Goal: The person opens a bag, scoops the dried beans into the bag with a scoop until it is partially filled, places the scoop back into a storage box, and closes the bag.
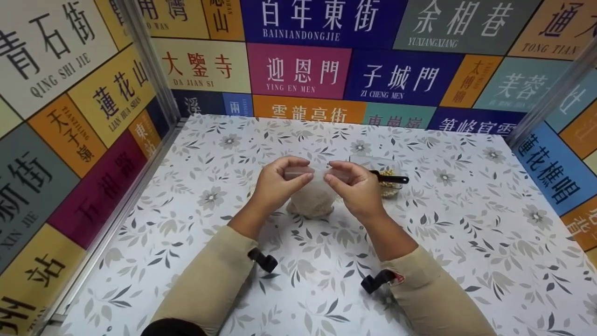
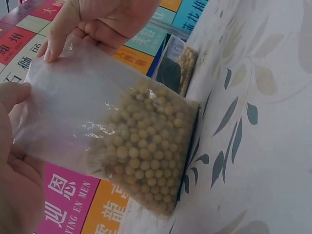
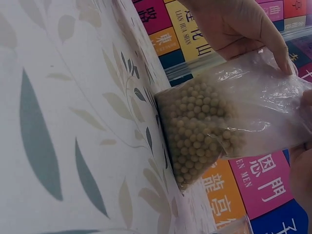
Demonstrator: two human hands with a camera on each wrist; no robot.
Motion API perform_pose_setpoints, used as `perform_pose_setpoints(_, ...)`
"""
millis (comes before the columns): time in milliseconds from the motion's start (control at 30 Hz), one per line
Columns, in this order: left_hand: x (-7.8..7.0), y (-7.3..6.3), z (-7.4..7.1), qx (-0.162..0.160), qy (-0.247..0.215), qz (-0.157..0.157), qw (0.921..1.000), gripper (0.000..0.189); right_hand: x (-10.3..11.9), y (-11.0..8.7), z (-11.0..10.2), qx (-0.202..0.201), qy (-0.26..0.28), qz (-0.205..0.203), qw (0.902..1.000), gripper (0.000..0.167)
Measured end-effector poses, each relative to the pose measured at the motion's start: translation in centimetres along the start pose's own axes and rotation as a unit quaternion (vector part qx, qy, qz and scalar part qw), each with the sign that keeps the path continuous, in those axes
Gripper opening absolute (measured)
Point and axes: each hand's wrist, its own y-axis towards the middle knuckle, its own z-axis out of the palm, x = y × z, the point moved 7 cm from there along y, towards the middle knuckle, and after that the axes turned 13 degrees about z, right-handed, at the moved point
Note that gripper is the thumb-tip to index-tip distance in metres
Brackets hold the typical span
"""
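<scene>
A clear plastic bag (image 1: 311, 198) of round beige beans stands on the table between my hands. The beans (image 2: 146, 146) fill its lower part, and above them the plastic is flat and slack. My left hand (image 1: 281, 183) pinches the bag's top edge on one side, between thumb and fingers. On the other side, my right hand (image 1: 358, 187) pinches the same edge, thumb toward me. Both thumbs point inward, with a small gap between the hands. In the right wrist view the bag (image 3: 195, 126) has its base at the tabletop.
Behind my right hand is a clear container (image 1: 396, 192) with yellowish kernels or beans, partly hidden. A black handle (image 1: 394, 179) lies across it. The patterned tabletop (image 1: 466, 200) meets walls of coloured sign panels (image 1: 298, 70) at the back and sides.
</scene>
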Motion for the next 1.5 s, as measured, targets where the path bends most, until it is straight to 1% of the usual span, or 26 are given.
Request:
perform_pose_setpoints(67, 0.0, -0.1, 0.3, 0.006, 0.000, -0.008, 1.0000, 0.041, 0.1, -0.1, 0.2, 0.009, -0.015, 0.008, 0.9998, 0.034)
perform_pose_setpoints(133, 0.0, -0.1, 0.6, 0.010, 0.002, -0.007, 0.9999, 0.043, 0.3, -0.3, 0.5, 0.017, -0.023, 0.013, 0.9995, 0.036)
perform_pose_setpoints(200, -0.2, -0.2, 0.7, 0.009, 0.007, -0.004, 0.9999, 0.041, 0.4, -0.4, 0.7, 0.021, -0.026, 0.015, 0.9993, 0.037)
perform_pose_setpoints(467, -0.6, -0.3, 0.9, -0.002, 0.034, 0.013, 0.9993, 0.032, 0.5, -0.6, 0.8, 0.008, -0.037, 0.016, 0.9992, 0.034)
perform_pose_setpoints(700, -0.4, -0.3, 0.8, -0.001, 0.025, 0.007, 0.9997, 0.032, 0.8, -0.7, 0.6, 0.003, -0.050, 0.015, 0.9986, 0.032)
perform_pose_setpoints(833, -0.2, 0.1, 0.2, -0.010, 0.010, 0.007, 0.9999, 0.030, 0.6, 0.1, -0.2, -0.016, -0.055, 0.031, 0.9979, 0.034)
perform_pose_setpoints(900, 0.1, 0.3, -0.4, -0.025, 0.005, 0.008, 0.9996, 0.028, 0.4, 0.5, -0.9, -0.027, -0.052, 0.038, 0.9975, 0.034)
perform_pose_setpoints(1033, 1.0, 0.6, -1.9, -0.066, -0.001, -0.001, 0.9978, 0.026, -0.2, 1.4, -2.2, -0.050, -0.040, 0.048, 0.9968, 0.034)
perform_pose_setpoints(1100, 1.3, 0.7, -2.5, -0.079, -0.002, -0.002, 0.9969, 0.027, -0.5, 1.6, -2.7, -0.059, -0.035, 0.054, 0.9961, 0.035)
perform_pose_setpoints(1200, 1.5, 0.9, -3.0, -0.078, -0.002, 0.004, 0.9969, 0.027, -0.7, 1.8, -3.3, -0.073, -0.029, 0.063, 0.9949, 0.036)
perform_pose_setpoints(1333, 1.5, 1.1, -3.1, -0.066, -0.012, 0.011, 0.9977, 0.028, -0.8, 2.0, -3.6, -0.086, -0.018, 0.065, 0.9940, 0.031)
perform_pose_setpoints(1433, 1.5, 1.2, -3.2, -0.063, -0.011, 0.015, 0.9978, 0.029, -1.0, 2.3, -3.6, -0.075, -0.009, 0.068, 0.9948, 0.030)
perform_pose_setpoints(1500, 1.6, 1.3, -3.3, -0.066, -0.010, 0.016, 0.9976, 0.033, -1.0, 2.5, -3.5, -0.063, -0.001, 0.069, 0.9956, 0.034)
